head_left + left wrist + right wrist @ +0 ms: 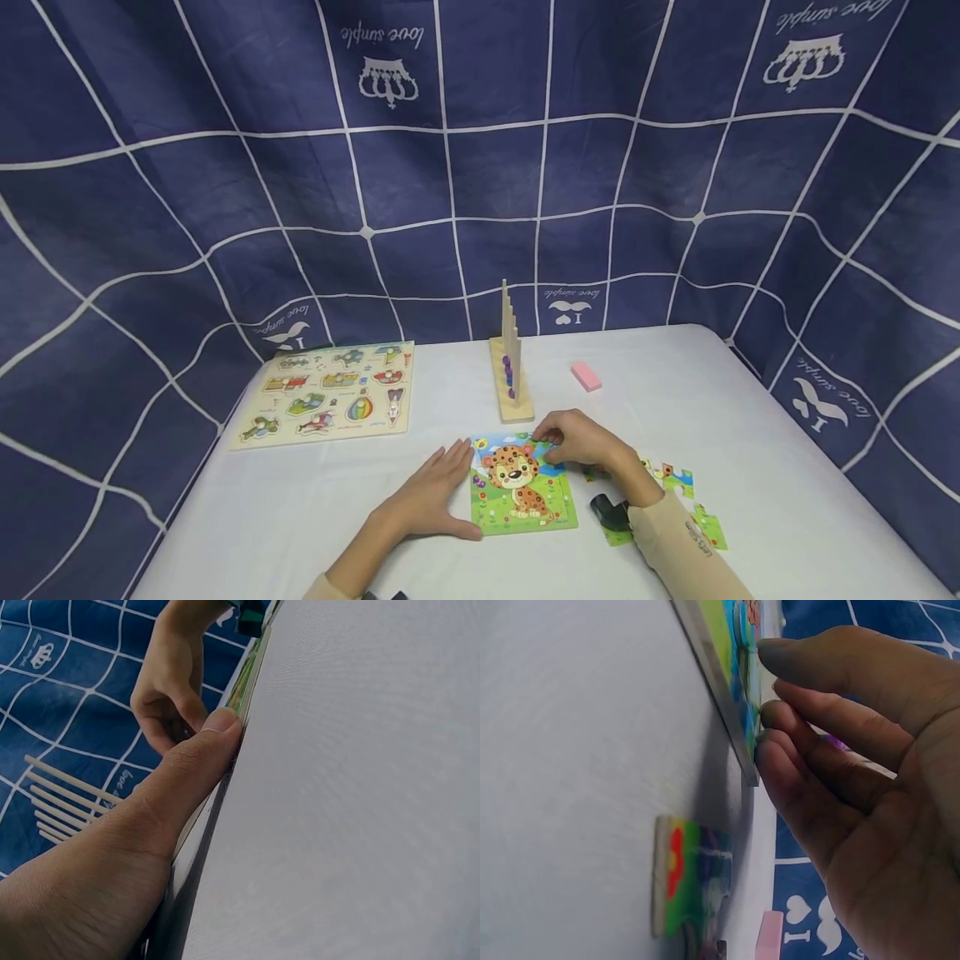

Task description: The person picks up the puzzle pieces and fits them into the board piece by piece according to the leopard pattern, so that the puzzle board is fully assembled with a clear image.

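A jigsaw puzzle board (522, 518) with a leopard cub picture lies on the white table. My left hand (431, 497) lies with fingers stretched along its left edge and thumb at the near left corner. In the left wrist view, the thumb (180, 776) touches the board's edge. My right hand (585, 442) is over the far right corner, thumb and fingers bent around a puzzle piece there, mostly hidden by the fingers. Seen from the right wrist, the fingertips (769, 750) are right at the board's face, with the thumb a little apart.
Loose puzzle pieces (684, 482) lie right of the board, partly under the right forearm. Behind it stands a wooden peg rack (517, 411) with purple and blue beads. A pink block (586, 376) is at the back right, a vehicle peg puzzle (390, 364) at the back left.
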{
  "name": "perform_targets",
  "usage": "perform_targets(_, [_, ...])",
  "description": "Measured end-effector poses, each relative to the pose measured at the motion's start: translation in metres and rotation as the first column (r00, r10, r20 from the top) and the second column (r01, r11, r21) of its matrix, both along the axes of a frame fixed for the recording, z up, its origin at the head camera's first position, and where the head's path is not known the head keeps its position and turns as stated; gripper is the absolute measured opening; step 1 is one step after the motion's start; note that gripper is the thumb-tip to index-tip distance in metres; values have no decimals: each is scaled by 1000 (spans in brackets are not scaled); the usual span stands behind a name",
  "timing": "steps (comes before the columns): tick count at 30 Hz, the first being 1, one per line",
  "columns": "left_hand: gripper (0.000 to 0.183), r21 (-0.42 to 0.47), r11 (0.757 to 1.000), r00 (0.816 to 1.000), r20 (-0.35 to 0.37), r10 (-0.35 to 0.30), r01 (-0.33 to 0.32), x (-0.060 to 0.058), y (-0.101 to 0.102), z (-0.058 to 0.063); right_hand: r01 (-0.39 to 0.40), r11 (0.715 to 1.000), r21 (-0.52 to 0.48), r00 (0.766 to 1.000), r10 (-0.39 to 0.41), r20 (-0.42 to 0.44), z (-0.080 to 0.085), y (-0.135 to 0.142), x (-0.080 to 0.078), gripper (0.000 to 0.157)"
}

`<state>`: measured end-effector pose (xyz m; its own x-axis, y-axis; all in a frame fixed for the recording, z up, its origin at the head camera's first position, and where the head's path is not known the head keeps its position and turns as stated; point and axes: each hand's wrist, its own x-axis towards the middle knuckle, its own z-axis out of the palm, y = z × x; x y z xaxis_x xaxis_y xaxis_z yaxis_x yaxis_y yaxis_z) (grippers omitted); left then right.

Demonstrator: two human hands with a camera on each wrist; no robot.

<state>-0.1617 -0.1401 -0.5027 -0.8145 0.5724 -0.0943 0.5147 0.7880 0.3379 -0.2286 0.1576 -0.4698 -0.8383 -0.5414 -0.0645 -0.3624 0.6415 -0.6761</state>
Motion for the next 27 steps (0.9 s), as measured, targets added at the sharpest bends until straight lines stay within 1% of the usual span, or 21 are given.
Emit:
perform_targets(8, [128, -5, 1000, 1000, 15, 9, -9, 0, 2, 0, -8, 1000, -10, 1000, 8, 12, -1, 0, -1, 27])
perform_targets(16, [127, -3, 1000, 1000, 13, 9, -9, 0, 2, 1, 9, 1000, -4, 1000, -9, 15, -2, 3, -2, 29])
perform_targets(22, [128, 1, 1000, 1000, 7, 8, -8, -1, 1, -2, 6, 1000, -8, 1000, -6, -6, 4, 7, -1, 32])
perform_targets(27, [126, 14, 1000, 1000, -13, -4, 4, -1, 0, -1, -3, 1000, -13, 1000, 3, -29, 9, 13, -3, 35])
